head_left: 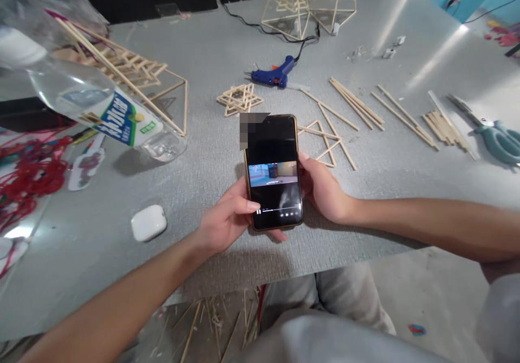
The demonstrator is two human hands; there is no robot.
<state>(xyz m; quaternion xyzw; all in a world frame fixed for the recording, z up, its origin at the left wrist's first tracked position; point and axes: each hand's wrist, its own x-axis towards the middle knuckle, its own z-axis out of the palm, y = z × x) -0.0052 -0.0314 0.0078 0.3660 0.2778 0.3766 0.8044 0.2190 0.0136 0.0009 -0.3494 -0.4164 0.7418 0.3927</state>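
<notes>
A smartphone (275, 198) is held upright above the grey table, its screen lit with a small video picture across the middle and playback controls below. My left hand (229, 216) is closed round its lower left side, the thumb resting on the screen near the pause mark. On the other edge, my right hand (325, 187) grips the phone, fingers partly hidden behind it. Just beyond the phone lie a layered star of wooden sticks (240, 99) and a flat star frame (325, 142). A blue glue gun (273, 75) rests on its side behind them.
A clear plastic bottle (117, 108) lies at left beside a stick frame (179, 105) and red cord (32, 173). A white earbud case (148, 222) sits nearer. Loose sticks (357, 103) and scissors (493, 133) are at right. Stick pyramids (290, 5) stand at the back.
</notes>
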